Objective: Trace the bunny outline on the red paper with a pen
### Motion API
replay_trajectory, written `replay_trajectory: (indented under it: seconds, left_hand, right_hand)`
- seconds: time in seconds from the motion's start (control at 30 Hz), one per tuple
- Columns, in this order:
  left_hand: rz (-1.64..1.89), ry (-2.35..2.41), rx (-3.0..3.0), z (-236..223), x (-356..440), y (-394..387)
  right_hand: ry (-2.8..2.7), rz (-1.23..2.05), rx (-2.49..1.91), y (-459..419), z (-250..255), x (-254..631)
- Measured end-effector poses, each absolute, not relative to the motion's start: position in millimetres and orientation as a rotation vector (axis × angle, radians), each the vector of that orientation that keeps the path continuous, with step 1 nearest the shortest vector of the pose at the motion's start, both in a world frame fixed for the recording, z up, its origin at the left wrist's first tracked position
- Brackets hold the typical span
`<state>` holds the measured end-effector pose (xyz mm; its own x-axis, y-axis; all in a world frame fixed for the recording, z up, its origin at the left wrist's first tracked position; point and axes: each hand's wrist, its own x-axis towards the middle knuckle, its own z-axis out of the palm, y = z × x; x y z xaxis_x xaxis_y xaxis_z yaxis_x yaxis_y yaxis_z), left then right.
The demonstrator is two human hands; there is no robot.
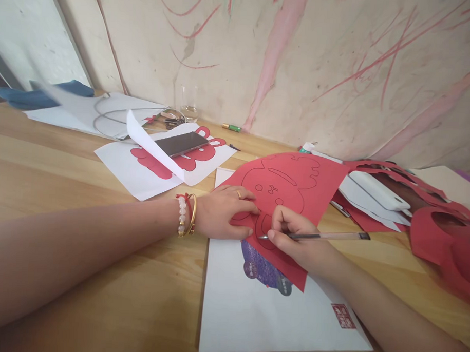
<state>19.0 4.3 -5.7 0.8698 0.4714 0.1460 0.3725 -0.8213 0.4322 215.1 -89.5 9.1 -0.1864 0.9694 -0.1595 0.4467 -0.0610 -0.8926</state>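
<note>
On my feed, right hand (307,250) pinches the gel pen (325,235) in its fingers, long axis crosswise, tip pointing left onto the outlined red paper (284,195). My left hand (218,214) lies on that paper, thumb spread, just left of the tip. Paper overlaps the white printed backing (230,309) on the worktop (157,307); right hand's nearer the tip.

Right fingers (280,218) hold pen (330,235); left fingers (244,207) touch red paper (286,189).

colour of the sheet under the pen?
The sheet is red; head view shows it best.
</note>
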Motion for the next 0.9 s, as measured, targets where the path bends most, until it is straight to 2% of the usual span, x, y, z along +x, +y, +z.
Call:
replay_trajectory:
  seconds: [0.9]
  left_hand:
    - [0.339,0.623,2.659,-4.1,18.1,4.2]
  right_hand:
    - [-1.698,1.208,-1.56,-89.4,12.5,215.4]
